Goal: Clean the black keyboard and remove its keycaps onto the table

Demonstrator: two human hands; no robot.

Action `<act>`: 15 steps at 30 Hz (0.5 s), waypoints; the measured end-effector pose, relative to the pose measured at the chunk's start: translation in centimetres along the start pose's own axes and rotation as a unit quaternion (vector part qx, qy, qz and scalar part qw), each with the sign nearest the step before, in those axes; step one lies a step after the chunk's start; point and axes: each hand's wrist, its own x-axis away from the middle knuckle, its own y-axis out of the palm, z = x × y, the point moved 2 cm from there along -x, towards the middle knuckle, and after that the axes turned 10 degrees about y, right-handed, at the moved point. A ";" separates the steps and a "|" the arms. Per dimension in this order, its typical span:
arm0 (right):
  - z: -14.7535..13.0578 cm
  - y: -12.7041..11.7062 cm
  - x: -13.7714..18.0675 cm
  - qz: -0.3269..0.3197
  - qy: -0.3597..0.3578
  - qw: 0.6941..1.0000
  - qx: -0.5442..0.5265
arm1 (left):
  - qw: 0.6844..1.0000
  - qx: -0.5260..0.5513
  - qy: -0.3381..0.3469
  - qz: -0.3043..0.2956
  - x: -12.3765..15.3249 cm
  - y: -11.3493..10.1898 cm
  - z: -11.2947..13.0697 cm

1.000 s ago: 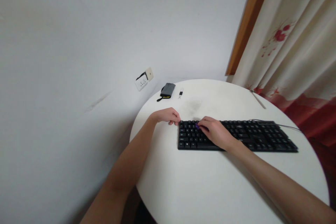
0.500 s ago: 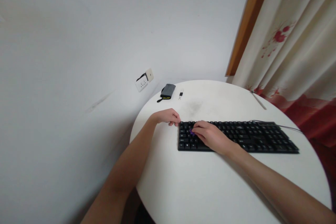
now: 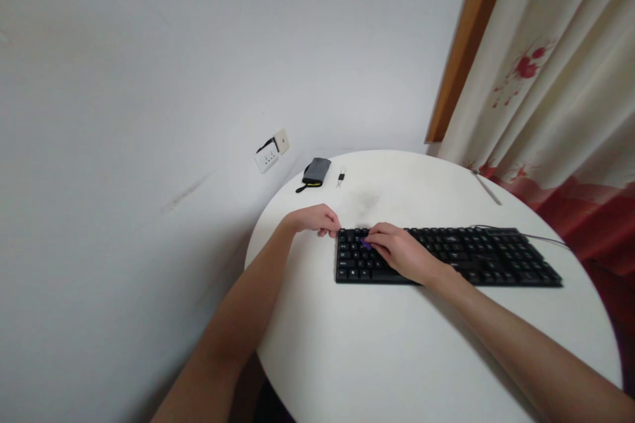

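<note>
A black keyboard lies flat on a round white table. My left hand is closed, its fingertips at the keyboard's far left corner, gripping the edge there. Between the fingertips of my right hand is a small purple piece, pressed down on the keys toward the keyboard's left end. Most of that piece is hidden by the fingers, so its kind does not show. My right wrist and forearm pass over the keyboard's near edge.
A folded grey cloth with black-and-yellow trim rests by the wall, beside a small clear-and-black item. At the far right lies a thin pale stick. The keyboard's cable runs off rightward, toward the curtain.
My right hand has shifted slightly away from me and a little right over the keys, with the purple piece. My left hand stays at the corner.
</note>
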 end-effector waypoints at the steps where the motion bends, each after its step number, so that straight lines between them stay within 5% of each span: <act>1: 0.1 0.0 0.0 0.000 0.012 1.000 0.013 | 1.000 0.000 0.000 0.000 0.0 0.0 0.0; 7: 1.1 -1.3 0.2 0.042 0.104 0.993 0.048 | 1.000 -0.001 -0.002 -0.002 0.0 0.0 0.0; 15: -3.9 -0.6 1.3 -0.138 -0.070 0.985 -0.082 | 1.000 -0.004 0.001 0.000 0.1 -0.1 0.2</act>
